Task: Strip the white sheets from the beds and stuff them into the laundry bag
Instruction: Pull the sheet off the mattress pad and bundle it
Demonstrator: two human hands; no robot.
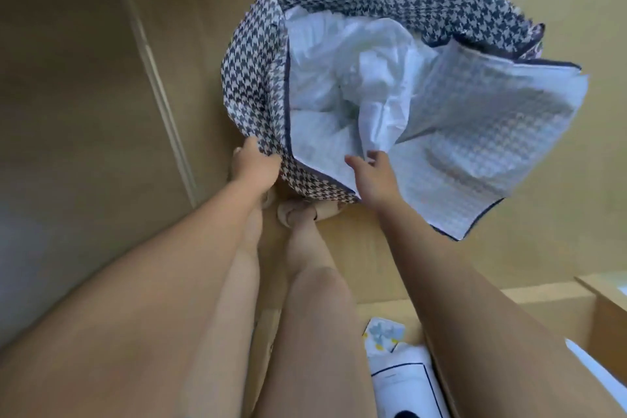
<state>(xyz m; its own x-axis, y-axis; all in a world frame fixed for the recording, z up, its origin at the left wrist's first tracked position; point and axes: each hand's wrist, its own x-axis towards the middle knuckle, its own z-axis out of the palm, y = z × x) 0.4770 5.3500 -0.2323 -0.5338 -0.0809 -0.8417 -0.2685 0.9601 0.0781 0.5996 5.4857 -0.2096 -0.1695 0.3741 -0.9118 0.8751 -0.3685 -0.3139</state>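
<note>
Our left hand point(256, 164) grip pinches the laundry bag point(251, 85) near wall, keeping its mouth wide; our right hand point(373, 180) grip, spread, presses the white sheet point(369, 71) inside.

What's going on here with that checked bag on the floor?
A person stands over a houndstooth laundry bag on the floor. The left hand grips the bag's near rim, holding it open, while the right hand is at the crumpled white sheet that lies inside. Whether that hand pinches or just pushes the sheet is unclear. The bag's flap hangs open to the right.
</note>
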